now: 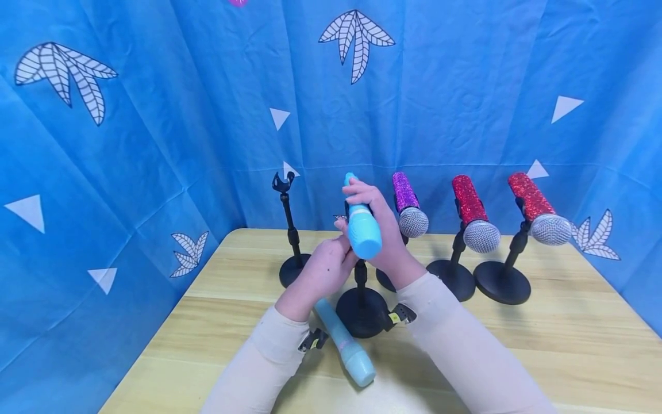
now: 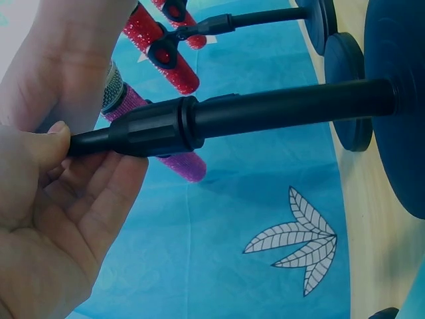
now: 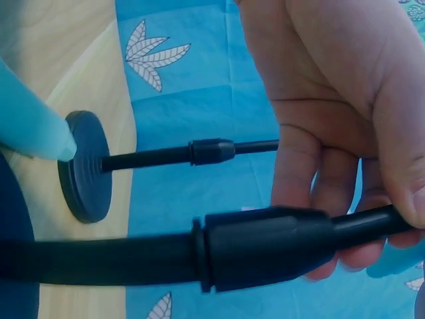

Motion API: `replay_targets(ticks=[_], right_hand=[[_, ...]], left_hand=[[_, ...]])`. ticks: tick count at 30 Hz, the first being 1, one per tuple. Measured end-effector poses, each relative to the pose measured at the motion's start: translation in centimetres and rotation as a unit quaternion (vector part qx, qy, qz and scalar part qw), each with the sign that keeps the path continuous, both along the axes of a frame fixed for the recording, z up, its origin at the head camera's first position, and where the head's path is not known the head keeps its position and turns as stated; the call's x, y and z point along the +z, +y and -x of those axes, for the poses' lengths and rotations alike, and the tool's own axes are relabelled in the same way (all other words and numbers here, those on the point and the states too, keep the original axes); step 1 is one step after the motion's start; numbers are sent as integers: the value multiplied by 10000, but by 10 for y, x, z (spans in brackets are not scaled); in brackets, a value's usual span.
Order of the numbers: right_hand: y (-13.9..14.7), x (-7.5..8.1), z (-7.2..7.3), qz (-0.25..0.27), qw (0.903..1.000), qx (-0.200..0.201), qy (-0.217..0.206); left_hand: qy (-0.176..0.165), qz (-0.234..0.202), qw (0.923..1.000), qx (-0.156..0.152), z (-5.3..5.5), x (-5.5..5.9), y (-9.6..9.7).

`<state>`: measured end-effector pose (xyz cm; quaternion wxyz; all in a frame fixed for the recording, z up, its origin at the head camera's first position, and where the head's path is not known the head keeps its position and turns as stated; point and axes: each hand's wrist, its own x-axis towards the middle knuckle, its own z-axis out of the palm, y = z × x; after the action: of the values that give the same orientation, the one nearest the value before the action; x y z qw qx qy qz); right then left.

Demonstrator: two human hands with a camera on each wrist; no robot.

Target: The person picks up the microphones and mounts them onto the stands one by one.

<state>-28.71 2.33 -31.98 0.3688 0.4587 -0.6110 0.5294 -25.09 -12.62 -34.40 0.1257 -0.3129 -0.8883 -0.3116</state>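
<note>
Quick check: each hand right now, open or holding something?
Left hand: closed, pinching the black stand high on its pole.
Right hand: closed, holding the bright blue microphone.

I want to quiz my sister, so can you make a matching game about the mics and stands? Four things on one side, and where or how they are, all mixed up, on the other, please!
Things
1. Pale mic
2. Purple mic
3. Leftmost stand
4. Bright blue mic

Places and states
A. Holds no mic
B. Touched by the right grip
C. Lies on the table
D. Next to a red mic

Right pairs: 1-C, 2-D, 3-A, 4-B
</note>
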Motion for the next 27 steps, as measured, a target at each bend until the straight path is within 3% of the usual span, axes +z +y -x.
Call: replay_targets(ticks=[6,11,17,22,27], right_hand=[[3,-7,1,-119,9998,-40,-127],[7,-11,-5,-391,9985,-327,-192],[17,-14,-16,-732,9942,-392,-690],[24,-16,-26,-1084,9862,-594,-1101],[32,-17,-38,-1516,9723,-786,-1598]], left_hand=[[-103,19,9999,53,1,0,1],[-274,-11,9996,88,0,0,2],[-297,-43,9995,93,-1,1,2],[-313,-80,9994,86,-2,1,1],[-450,-91,9989,121,-2,2,1]])
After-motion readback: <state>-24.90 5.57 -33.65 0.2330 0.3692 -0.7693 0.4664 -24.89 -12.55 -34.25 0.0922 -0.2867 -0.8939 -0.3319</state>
